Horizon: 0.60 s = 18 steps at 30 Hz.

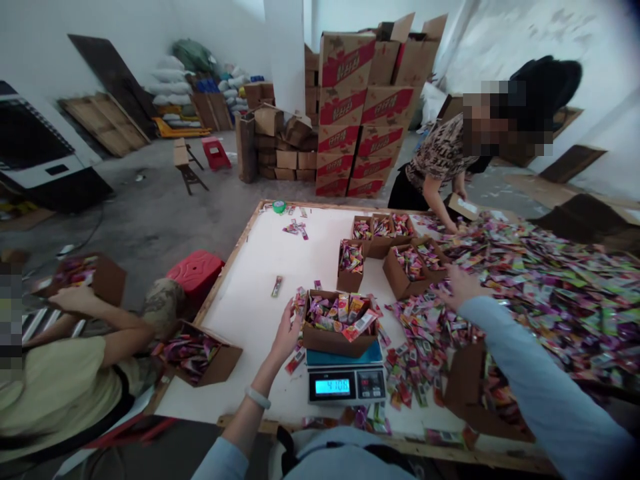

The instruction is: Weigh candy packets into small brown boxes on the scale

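Note:
A brown cardboard box (pixel 334 337) full of colourful sachets stands on a small digital scale (pixel 346 381) at the table's near edge. My left hand (pixel 287 330) rests against the left side of this box, fingers lying flat. My right hand (pixel 459 287) reaches forward into the big heap of loose sachets (pixel 550 293) on the right of the table, fingers spread over them. A white band sits on my left wrist.
Several more filled boxes (pixel 410 263) stand mid-table on the white table (pixel 260 267). One person (pixel 440 160) bends over the far edge; another person (pixel 65 373) sits at left holding a filled box. A red stool (pixel 196 273), a roll of green tape (pixel 279 207) and stacked cartons (pixel 357 107) are behind.

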Available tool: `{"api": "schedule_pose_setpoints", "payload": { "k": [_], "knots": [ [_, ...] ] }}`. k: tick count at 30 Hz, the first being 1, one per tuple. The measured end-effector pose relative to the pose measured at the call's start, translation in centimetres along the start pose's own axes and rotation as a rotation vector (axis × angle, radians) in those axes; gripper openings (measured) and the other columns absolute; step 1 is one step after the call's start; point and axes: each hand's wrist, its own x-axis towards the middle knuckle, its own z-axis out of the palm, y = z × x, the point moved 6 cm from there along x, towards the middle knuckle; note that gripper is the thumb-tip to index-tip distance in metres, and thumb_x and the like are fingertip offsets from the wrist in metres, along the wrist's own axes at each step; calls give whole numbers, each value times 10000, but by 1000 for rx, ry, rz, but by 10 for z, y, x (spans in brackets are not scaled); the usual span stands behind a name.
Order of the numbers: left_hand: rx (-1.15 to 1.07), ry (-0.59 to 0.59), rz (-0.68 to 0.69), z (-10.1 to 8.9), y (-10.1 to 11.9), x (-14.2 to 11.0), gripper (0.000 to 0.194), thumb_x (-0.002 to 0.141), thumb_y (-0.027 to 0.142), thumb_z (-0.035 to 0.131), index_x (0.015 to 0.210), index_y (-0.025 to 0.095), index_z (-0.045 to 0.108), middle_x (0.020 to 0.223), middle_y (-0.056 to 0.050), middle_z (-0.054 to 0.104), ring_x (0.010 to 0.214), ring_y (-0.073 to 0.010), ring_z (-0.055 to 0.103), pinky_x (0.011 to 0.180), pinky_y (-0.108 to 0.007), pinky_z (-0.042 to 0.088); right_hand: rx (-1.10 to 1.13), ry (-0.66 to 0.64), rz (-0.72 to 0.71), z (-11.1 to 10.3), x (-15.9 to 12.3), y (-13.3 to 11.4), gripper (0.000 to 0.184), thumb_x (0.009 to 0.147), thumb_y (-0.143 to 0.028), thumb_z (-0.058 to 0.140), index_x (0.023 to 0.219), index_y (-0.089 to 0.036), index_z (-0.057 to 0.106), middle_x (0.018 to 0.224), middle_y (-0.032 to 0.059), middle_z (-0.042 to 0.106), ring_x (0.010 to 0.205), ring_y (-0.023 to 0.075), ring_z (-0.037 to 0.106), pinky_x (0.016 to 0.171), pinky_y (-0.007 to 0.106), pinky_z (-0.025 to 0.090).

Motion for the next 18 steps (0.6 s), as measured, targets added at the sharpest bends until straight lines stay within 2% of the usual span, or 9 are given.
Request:
{"api": "schedule_pose_setpoints", "payload": {
  "k": [2,3,5,7,9,12,15,16,18],
  "knots": [
    [2,1,-4,1,2,1,605,854,459,391,1376,177,267,1419,-176,368,1310,-236,352,1076,-454,275,72,-31,-350,18,-14,-57,767,702,-446,595,1309,-42,354,1306,283,441,1234,358,406,980,494,366],
    [5,2,-9,2,3,2,611,853,466,390,1375,172,270,1420,-179,367,1314,-238,346,1080,-455,267,110,-45,-478,26,-22,-83,829,684,-461,608,1346,-63,310,1370,253,381,1286,345,341,1024,493,331],
    [6,0,-18,3,4,3,627,850,481,388,1376,162,268,1425,-184,357,1322,-238,334,1085,-450,261,149,-90,-627,40,-36,-126,860,661,-421,621,1379,-93,279,1431,214,303,1332,338,257,1061,504,284],
    [-2,-4,-18,3,5,3,634,847,488,388,1380,169,261,1434,-177,346,1327,-233,328,1088,-440,263,161,-155,-691,49,-43,-156,796,640,-287,603,1367,-113,327,1430,196,311,1329,329,261,1068,499,271],
    [-3,-8,-15,3,6,4,637,847,488,384,1383,170,253,1439,-172,339,1329,-230,325,1087,-435,269,152,-236,-706,55,-45,-175,784,591,-181,576,1348,-155,375,1423,176,332,1316,321,288,1057,497,282],
    [18,-5,-12,2,5,4,639,850,480,372,1384,150,248,1438,-180,336,1332,-233,316,1088,-442,265,50,-376,-661,66,-43,-188,789,522,-163,627,1290,-244,463,1468,144,263,1336,377,221,1018,565,279],
    [31,-1,-7,1,5,2,650,849,480,372,1386,137,240,1440,-187,328,1336,-235,308,1091,-444,255,-82,-476,-646,80,-40,-193,601,501,-187,698,1096,-223,619,1488,152,222,1348,431,138,1009,623,226],
    [30,1,-7,1,5,2,650,849,482,372,1386,140,240,1442,-185,326,1337,-234,307,1091,-442,256,-77,-487,-677,83,-39,-194,506,512,-191,706,1015,-197,649,1476,161,252,1345,426,157,1021,609,222],
    [20,3,-7,0,6,0,636,851,484,371,1385,160,248,1443,-172,331,1335,-230,312,1090,-434,260,58,-457,-711,84,-32,-194,314,579,-197,677,891,-169,651,1362,174,435,1281,374,338,1015,535,300]
  ]
}}
